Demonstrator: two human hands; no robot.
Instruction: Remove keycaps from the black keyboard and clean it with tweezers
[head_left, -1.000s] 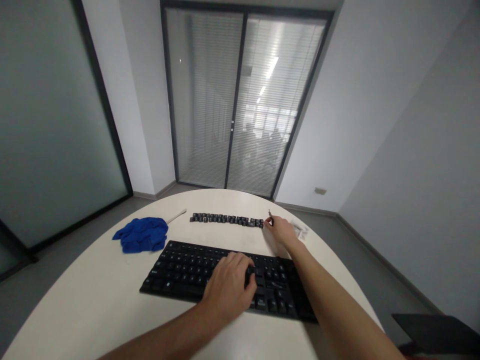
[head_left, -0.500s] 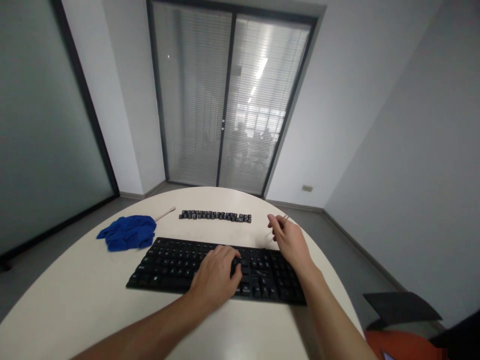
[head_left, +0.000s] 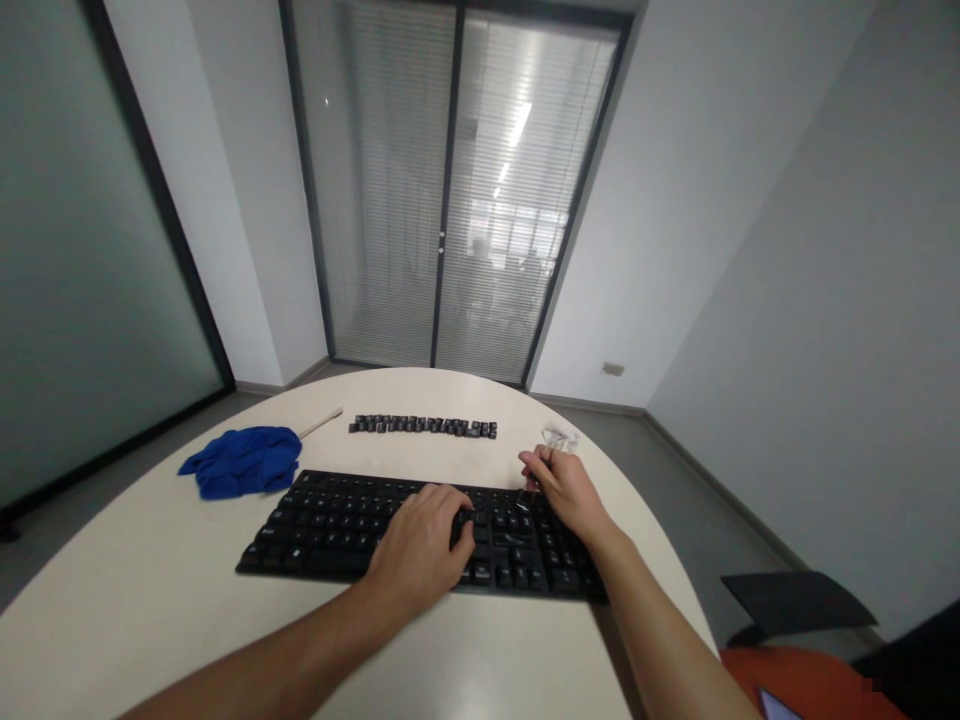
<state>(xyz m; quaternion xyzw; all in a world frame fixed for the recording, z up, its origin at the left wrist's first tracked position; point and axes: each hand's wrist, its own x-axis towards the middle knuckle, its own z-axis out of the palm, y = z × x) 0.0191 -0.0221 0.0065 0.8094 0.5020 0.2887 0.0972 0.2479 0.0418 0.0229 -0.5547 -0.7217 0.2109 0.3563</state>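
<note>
A black keyboard (head_left: 322, 522) lies across the white round table (head_left: 150, 600). My left hand (head_left: 420, 545) rests palm down on its middle keys, fingers bent and loose, gripping nothing. My right hand (head_left: 566, 490) is at the keyboard's upper right part with its fingertips pinched together over the keys. The thin tool it pinches barely shows. Behind the keyboard, a straight row of loose black keycaps (head_left: 424, 426) lies on the table.
A crumpled blue cloth (head_left: 240, 460) lies left of the keyboard, with a thin pale stick (head_left: 321, 422) behind it. A bit of clear plastic wrap (head_left: 559, 438) sits near the far right edge. A dark chair (head_left: 795, 600) stands to the right, off the table.
My right hand drew back from the right end of the keycap row, holding a thin tool, and came down onto the keyboard's upper right part. The left hand stayed on the keys.
</note>
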